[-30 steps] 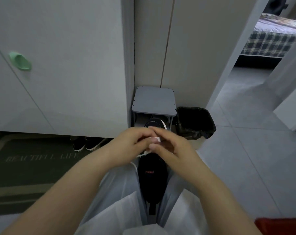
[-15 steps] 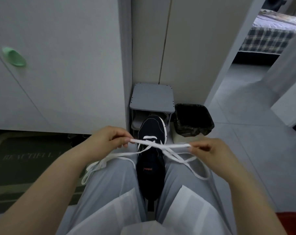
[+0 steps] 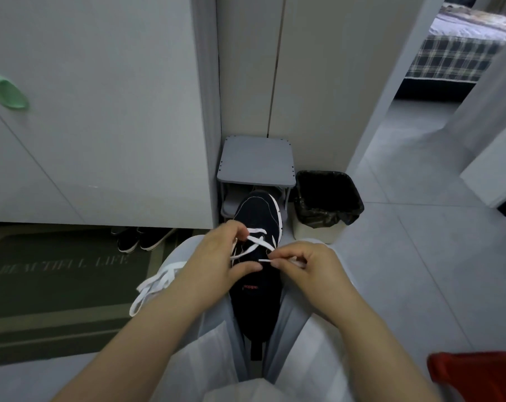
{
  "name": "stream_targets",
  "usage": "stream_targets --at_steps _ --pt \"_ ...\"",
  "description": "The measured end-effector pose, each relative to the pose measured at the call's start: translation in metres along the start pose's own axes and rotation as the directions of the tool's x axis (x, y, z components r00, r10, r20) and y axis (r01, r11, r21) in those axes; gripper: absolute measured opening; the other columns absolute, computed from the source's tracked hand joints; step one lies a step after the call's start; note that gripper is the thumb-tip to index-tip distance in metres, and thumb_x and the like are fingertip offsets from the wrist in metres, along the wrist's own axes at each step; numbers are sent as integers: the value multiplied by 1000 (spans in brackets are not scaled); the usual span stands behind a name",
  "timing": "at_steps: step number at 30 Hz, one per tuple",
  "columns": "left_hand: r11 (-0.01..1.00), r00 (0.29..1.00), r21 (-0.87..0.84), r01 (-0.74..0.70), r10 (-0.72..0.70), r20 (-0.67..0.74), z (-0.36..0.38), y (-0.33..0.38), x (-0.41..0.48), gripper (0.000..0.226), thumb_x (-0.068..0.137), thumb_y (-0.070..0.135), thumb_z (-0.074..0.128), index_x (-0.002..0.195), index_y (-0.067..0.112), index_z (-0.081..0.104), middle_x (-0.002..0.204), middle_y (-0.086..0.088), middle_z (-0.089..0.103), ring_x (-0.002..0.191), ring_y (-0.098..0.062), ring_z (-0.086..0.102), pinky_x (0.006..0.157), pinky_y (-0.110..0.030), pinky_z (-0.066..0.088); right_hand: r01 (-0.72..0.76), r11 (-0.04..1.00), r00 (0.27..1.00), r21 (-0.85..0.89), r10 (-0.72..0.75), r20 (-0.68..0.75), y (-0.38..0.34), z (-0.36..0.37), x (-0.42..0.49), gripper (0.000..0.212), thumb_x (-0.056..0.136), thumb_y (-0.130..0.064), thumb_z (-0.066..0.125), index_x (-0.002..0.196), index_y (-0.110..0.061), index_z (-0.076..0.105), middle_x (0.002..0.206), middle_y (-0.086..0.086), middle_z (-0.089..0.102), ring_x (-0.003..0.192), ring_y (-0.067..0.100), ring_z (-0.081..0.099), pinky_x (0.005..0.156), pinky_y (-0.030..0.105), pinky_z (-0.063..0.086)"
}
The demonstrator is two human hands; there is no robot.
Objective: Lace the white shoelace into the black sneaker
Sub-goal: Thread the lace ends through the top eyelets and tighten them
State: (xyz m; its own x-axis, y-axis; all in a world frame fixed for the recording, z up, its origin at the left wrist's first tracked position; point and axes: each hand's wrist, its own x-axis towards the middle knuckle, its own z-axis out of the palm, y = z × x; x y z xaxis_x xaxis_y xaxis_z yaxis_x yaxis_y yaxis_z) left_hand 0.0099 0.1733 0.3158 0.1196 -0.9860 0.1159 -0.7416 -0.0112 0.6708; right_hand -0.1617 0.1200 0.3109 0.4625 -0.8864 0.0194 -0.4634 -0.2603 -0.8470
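Note:
The black sneaker point(image 3: 257, 216) with a white sole lies between my knees, toe pointing away from me. A white shoelace point(image 3: 257, 242) crosses its lower eyelets. My left hand point(image 3: 217, 262) holds the sneaker's left side at the eyelets, thumb under, fingers curled over a lace strand. My right hand point(image 3: 306, 265) pinches the lace's tip, which points left just above the tongue. Slack lace lies piled on my left thigh point(image 3: 156, 282).
A small grey stool point(image 3: 257, 161) stands against the wall ahead, a black-lined waste bin point(image 3: 327, 198) to its right. A dark doormat point(image 3: 60, 274) and a pair of shoes point(image 3: 141, 239) lie left. A red object point(image 3: 478, 375) sits at bottom right.
My hands had pulled apart, stretching the lace wide. Now they have come back together over the sneaker, and the right hand holds the lace tip near the eyelets.

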Motion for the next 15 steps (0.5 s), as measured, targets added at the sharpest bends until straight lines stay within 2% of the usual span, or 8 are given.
stream_targets --at_steps 2,3,5,7,10,13,15 --pt "992 999 121 34 -30 -30 1 -10 0 49 76 33 72 115 17 47 106 7 51 101 -11 48 82 -17 34 5 994 1000 -108 -3 23 7 3 4 11 82 -23 69 91 -25 74 87 -15 66 87 -1 61 81 16 47" --pt "990 998 132 56 -54 -18 1 -13 0 47 77 34 71 113 16 46 99 6 52 95 -13 51 80 -21 36 9 990 999 -141 -3 38 9 6 6 11 82 -24 69 92 -26 74 91 -13 65 90 2 61 85 21 49" --pt "991 997 111 75 -77 14 -1 -18 -2 36 83 35 64 107 17 45 78 9 51 74 -7 50 67 -23 35 9 987 1000 -160 -7 16 9 10 12 10 83 -24 67 90 -25 74 91 -11 64 90 6 62 84 25 50" --pt "995 998 77 70 -70 1 -4 -22 0 22 87 33 58 101 19 47 68 10 48 65 -4 47 60 -22 34 15 979 999 -202 -25 -44 8 11 20 9 86 -23 64 89 -24 72 93 -6 65 86 8 60 80 23 48" --pt "998 992 7 59 -57 -112 -11 -26 9 7 89 24 57 92 21 51 64 7 49 62 -4 48 56 -15 35 23 954 993 -300 -57 -105 10 9 33 12 89 -21 58 90 -21 70 95 -2 62 84 11 55 72 21 40" --pt "998 964 12 54 -49 -263 -17 -28 19 5 89 19 56 91 20 52 62 7 49 62 -9 49 54 -20 32 21 942 983 -336 -81 -166 12 9 38 15 91 -19 54 92 -17 68 96 -1 60 77 7 47 65 17 31" --pt "997 937 22 73 -62 -344 -17 -29 24 5 89 17 56 92 19 53 64 8 48 68 -17 48 58 -25 33 48 933 973 -356 -124 -194 13 10 34 15 92 -19 54 93 -15 68 96 0 59 75 7 46 67 19 35"
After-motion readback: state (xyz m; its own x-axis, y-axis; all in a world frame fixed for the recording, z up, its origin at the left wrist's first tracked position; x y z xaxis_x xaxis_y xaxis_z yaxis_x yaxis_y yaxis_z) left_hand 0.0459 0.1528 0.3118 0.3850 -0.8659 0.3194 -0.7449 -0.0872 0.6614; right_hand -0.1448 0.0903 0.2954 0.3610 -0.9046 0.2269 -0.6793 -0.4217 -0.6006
